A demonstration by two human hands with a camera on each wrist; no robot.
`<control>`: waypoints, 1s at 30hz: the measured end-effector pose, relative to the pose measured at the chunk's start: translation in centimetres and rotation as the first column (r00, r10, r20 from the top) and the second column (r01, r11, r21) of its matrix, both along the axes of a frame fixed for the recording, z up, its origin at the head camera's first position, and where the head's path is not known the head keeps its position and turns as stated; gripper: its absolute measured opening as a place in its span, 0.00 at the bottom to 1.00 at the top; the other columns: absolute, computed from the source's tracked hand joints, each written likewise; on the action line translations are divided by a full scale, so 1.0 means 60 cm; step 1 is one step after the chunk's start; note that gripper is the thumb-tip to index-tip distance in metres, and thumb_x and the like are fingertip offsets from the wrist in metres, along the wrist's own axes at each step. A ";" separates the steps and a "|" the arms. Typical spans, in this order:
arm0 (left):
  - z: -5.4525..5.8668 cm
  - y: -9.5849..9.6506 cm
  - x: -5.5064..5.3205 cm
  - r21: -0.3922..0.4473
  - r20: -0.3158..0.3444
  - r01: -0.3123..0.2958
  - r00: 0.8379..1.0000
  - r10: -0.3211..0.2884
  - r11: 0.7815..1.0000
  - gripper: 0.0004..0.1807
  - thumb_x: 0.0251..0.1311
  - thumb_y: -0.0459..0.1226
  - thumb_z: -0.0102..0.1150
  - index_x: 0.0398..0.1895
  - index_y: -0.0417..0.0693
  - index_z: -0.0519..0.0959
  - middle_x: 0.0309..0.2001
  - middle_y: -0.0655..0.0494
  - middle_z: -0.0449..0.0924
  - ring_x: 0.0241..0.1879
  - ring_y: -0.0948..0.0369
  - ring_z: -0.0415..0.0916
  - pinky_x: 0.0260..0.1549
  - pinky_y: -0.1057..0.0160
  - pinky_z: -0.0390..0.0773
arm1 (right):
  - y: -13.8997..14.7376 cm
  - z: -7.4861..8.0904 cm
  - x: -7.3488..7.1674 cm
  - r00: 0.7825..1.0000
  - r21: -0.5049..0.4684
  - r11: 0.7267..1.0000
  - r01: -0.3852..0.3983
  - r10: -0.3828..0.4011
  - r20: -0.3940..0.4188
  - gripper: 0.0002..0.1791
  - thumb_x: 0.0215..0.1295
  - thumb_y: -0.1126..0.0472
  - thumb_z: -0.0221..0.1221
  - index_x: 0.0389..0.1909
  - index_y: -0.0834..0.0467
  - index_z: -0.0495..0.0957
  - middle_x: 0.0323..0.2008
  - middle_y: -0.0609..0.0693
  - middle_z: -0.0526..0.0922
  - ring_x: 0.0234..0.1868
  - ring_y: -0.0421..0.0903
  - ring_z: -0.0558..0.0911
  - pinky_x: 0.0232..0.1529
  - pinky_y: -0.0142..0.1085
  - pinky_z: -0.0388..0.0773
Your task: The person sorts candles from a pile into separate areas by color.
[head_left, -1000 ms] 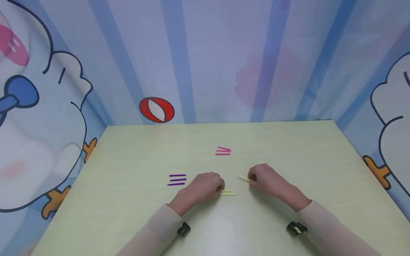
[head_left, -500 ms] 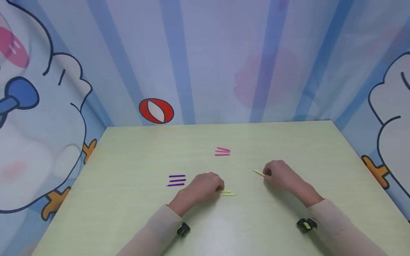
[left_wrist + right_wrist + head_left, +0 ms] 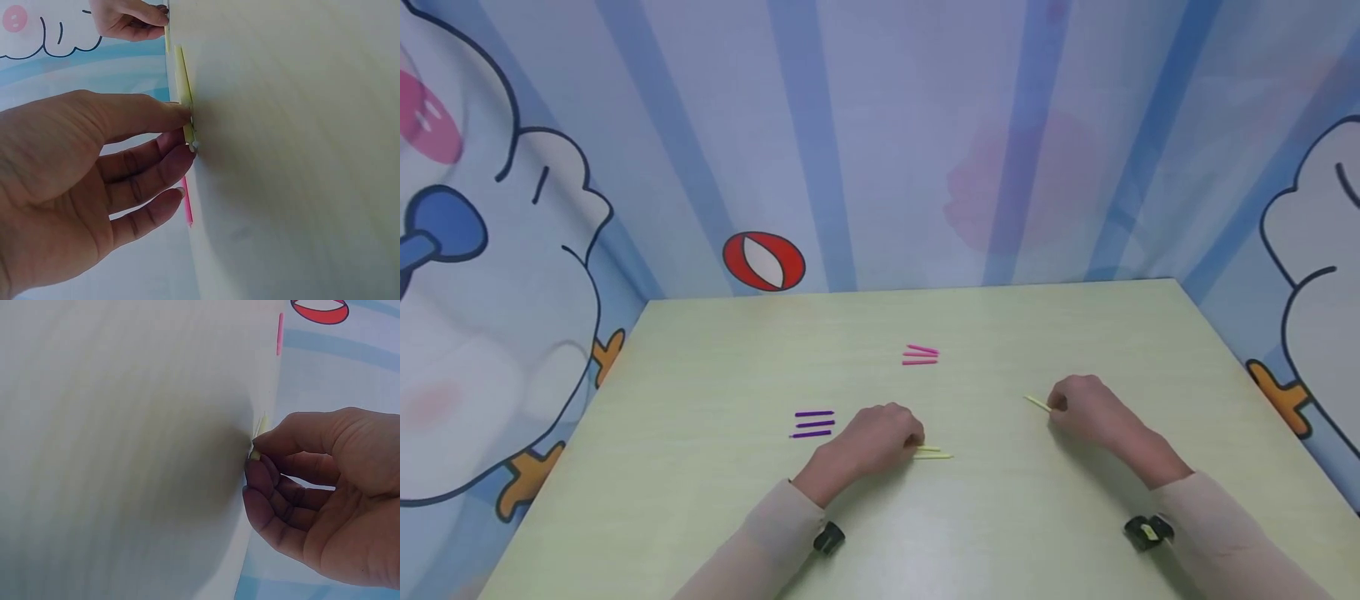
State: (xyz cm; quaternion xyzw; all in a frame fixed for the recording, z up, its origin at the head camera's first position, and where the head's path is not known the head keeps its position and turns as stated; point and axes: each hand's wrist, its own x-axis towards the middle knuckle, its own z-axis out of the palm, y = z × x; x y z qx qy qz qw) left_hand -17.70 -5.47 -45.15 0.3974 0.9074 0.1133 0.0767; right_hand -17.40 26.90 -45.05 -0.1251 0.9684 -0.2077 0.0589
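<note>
My left hand (image 3: 880,437) rests low at the middle of the table, thumb and fingertips pinching the left ends of two thin pale yellow candles (image 3: 934,457). Those ends are hidden under the fingers in the head view; the left wrist view shows the yellow candles (image 3: 181,72) lying along the tabletop. Farther right, my right hand (image 3: 1086,408) pinches one yellow candle (image 3: 1037,403) between thumb and fingertips, its free end pointing left and away. A wick shows at the tip of this candle (image 3: 263,425) in the right wrist view.
Three purple candles (image 3: 812,424) lie in rows left of my left hand. Three pink candles (image 3: 920,356) lie farther back near the middle. The pale table (image 3: 737,358) meets a printed blue backdrop (image 3: 895,150) at its far edge.
My right hand has moved to the right with its yellow candle, away from the other yellow ones. My left hand has stayed in place.
</note>
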 end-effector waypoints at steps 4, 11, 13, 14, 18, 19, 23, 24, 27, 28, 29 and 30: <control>0.001 0.000 0.000 0.000 0.004 -0.001 1.000 0.001 1.000 0.12 0.62 0.30 0.62 0.21 0.53 0.79 0.22 0.64 0.69 0.26 0.66 0.61 0.25 0.70 0.63 | 0.011 0.001 0.001 1.000 0.011 1.000 0.017 -0.017 0.013 0.06 0.55 0.72 0.61 0.34 0.68 0.84 0.31 0.55 0.83 0.33 0.50 0.80 0.38 0.47 0.79; 0.000 -0.001 0.000 0.002 0.008 -0.006 1.000 0.006 1.000 0.12 0.62 0.30 0.62 0.22 0.53 0.80 0.22 0.65 0.70 0.26 0.66 0.61 0.25 0.69 0.65 | 0.018 0.004 0.002 0.999 0.013 0.999 0.041 -0.042 0.024 0.07 0.56 0.72 0.61 0.35 0.69 0.84 0.31 0.56 0.83 0.31 0.49 0.80 0.36 0.46 0.80; 0.000 -0.001 0.000 0.004 0.009 -0.007 1.000 0.007 1.000 0.11 0.62 0.30 0.62 0.23 0.53 0.81 0.23 0.65 0.71 0.26 0.66 0.62 0.26 0.69 0.65 | 0.019 0.005 0.003 0.999 0.008 0.999 0.041 -0.041 0.021 0.07 0.56 0.72 0.61 0.35 0.69 0.84 0.31 0.56 0.84 0.31 0.49 0.80 0.35 0.46 0.80; 0.000 -0.001 0.000 0.006 0.008 -0.008 1.000 0.008 1.000 0.11 0.62 0.30 0.62 0.23 0.53 0.81 0.23 0.65 0.71 0.26 0.66 0.62 0.26 0.69 0.66 | 0.019 0.005 0.004 0.999 0.007 0.999 0.041 -0.041 0.019 0.07 0.56 0.72 0.61 0.35 0.69 0.84 0.31 0.56 0.84 0.31 0.49 0.80 0.36 0.46 0.80; -0.001 -0.002 0.000 0.009 0.007 -0.008 1.000 0.008 1.000 0.11 0.61 0.30 0.63 0.23 0.53 0.82 0.23 0.66 0.72 0.26 0.66 0.63 0.26 0.69 0.67 | 0.019 0.006 0.004 0.999 0.006 0.999 0.040 -0.040 0.023 0.07 0.56 0.72 0.61 0.35 0.69 0.84 0.31 0.57 0.84 0.32 0.50 0.81 0.36 0.46 0.80; -0.002 -0.002 0.000 0.011 0.005 -0.007 1.000 0.007 1.000 0.11 0.61 0.30 0.63 0.23 0.53 0.81 0.23 0.66 0.71 0.26 0.66 0.63 0.26 0.69 0.67 | 0.019 0.007 0.004 0.999 0.007 0.999 0.041 -0.041 0.028 0.07 0.55 0.72 0.61 0.35 0.70 0.84 0.31 0.57 0.84 0.32 0.50 0.81 0.36 0.47 0.80; -0.001 -0.002 0.000 0.011 -0.002 -0.007 1.000 0.007 1.000 0.11 0.61 0.30 0.63 0.23 0.52 0.81 0.22 0.65 0.70 0.25 0.66 0.63 0.25 0.69 0.67 | 0.020 0.008 0.003 0.998 0.008 0.999 0.045 -0.045 0.044 0.08 0.56 0.72 0.62 0.37 0.70 0.84 0.33 0.58 0.84 0.33 0.50 0.80 0.37 0.47 0.79; -0.001 -0.002 0.000 0.013 -0.003 -0.007 1.000 0.007 1.000 0.11 0.61 0.30 0.63 0.23 0.52 0.81 0.22 0.65 0.70 0.25 0.66 0.63 0.25 0.69 0.67 | 0.021 0.009 0.003 0.998 0.007 0.999 0.043 -0.043 0.046 0.08 0.56 0.72 0.62 0.37 0.70 0.83 0.33 0.58 0.84 0.33 0.50 0.80 0.37 0.47 0.79; 0.000 -0.002 0.001 0.018 -0.003 -0.006 1.000 0.006 1.000 0.12 0.61 0.29 0.63 0.22 0.51 0.80 0.21 0.64 0.69 0.25 0.66 0.62 0.25 0.69 0.66 | 0.022 0.008 0.003 0.998 -0.005 0.999 0.035 -0.034 0.047 0.08 0.56 0.72 0.61 0.37 0.71 0.83 0.33 0.59 0.84 0.32 0.49 0.79 0.36 0.46 0.79; 0.000 -0.001 0.000 0.018 -0.003 -0.005 1.000 0.005 1.000 0.12 0.61 0.29 0.63 0.22 0.51 0.80 0.21 0.64 0.69 0.25 0.66 0.62 0.25 0.69 0.66 | 0.023 0.008 0.003 0.998 -0.006 0.999 0.034 -0.034 0.048 0.08 0.57 0.72 0.61 0.37 0.70 0.83 0.33 0.59 0.84 0.32 0.49 0.79 0.35 0.46 0.79; 0.000 -0.001 0.000 0.018 -0.002 -0.005 1.000 0.005 1.000 0.12 0.62 0.29 0.63 0.22 0.51 0.80 0.21 0.64 0.69 0.25 0.66 0.62 0.25 0.69 0.65 | 0.023 0.009 0.002 0.998 -0.007 0.999 0.032 -0.032 0.048 0.08 0.56 0.72 0.61 0.36 0.70 0.83 0.33 0.59 0.84 0.32 0.49 0.79 0.35 0.46 0.79; 0.000 -0.001 0.000 0.018 0.000 -0.006 1.000 0.006 1.000 0.12 0.62 0.29 0.62 0.21 0.51 0.80 0.21 0.64 0.69 0.25 0.66 0.62 0.25 0.69 0.65 | 0.024 0.008 0.002 0.998 -0.006 0.999 0.032 -0.032 0.046 0.08 0.56 0.71 0.61 0.36 0.70 0.83 0.33 0.58 0.84 0.31 0.49 0.79 0.35 0.46 0.79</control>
